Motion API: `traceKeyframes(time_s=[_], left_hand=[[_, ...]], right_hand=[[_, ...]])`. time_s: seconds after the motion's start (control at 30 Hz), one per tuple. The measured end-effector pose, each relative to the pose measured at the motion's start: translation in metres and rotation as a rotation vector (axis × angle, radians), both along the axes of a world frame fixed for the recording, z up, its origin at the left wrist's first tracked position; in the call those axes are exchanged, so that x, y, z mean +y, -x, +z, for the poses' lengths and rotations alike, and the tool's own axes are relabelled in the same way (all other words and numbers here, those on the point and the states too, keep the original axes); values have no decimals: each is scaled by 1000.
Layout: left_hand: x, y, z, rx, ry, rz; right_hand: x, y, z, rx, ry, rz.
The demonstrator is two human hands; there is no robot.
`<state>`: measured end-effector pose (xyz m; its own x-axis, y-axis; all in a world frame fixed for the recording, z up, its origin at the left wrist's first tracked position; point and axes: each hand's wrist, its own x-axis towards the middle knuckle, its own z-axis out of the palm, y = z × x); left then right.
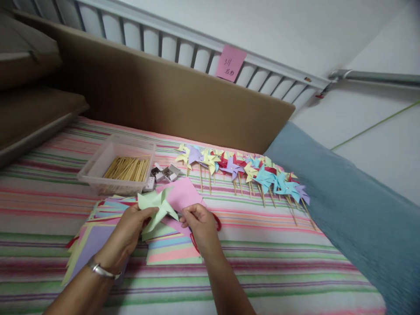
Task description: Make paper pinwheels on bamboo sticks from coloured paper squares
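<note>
A pale green paper pinwheel (159, 203) is pinched between the thumb and fingers of my left hand (136, 223). Its vanes are folded in and it has no stick on it. Close to its right tip, my right hand (199, 223) has thumb and fingertips pressed together; whatever is between them is too small to make out. Red-handled scissors (196, 243) show partly from behind my right hand, the rest hidden. Under both hands lie pink paper (183, 192) and a stack of coloured paper sheets (173, 253).
A clear plastic box (87, 175) holds wooden sticks (127, 168). Small open boxes (170, 173) with tiny metal pieces stand beside it. Finished pinwheels on sticks (232, 168) lie in a row at right. More coloured paper (95, 245) lies at left; a brown board (183, 113) stands behind.
</note>
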<state>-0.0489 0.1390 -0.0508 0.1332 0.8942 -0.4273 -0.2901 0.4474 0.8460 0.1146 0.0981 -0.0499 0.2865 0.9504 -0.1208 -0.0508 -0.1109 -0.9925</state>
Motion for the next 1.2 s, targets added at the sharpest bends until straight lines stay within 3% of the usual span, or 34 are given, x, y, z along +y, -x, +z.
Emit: traceKeyframes(time_s=[0.37, 0.57, 0.83, 1.03, 1.2], left_hand=[[-12, -16, 2, -103, 37, -40], [-11, -13, -5, -73, 9, -17], [-12, -16, -9, -55, -10, -19], [-18, -24, -1, -95, -37, -47], [-23, -28, 3, -16, -20, -68]], right_hand=[[-2, -1, 0, -27, -35, -47], [-6, 1, 2, -98, -100, 60], [-10, 2, 15, -406, -242, 85], [-11, 8, 14, -453, -147, 126], [-9, 9, 12, -441, -128, 123]])
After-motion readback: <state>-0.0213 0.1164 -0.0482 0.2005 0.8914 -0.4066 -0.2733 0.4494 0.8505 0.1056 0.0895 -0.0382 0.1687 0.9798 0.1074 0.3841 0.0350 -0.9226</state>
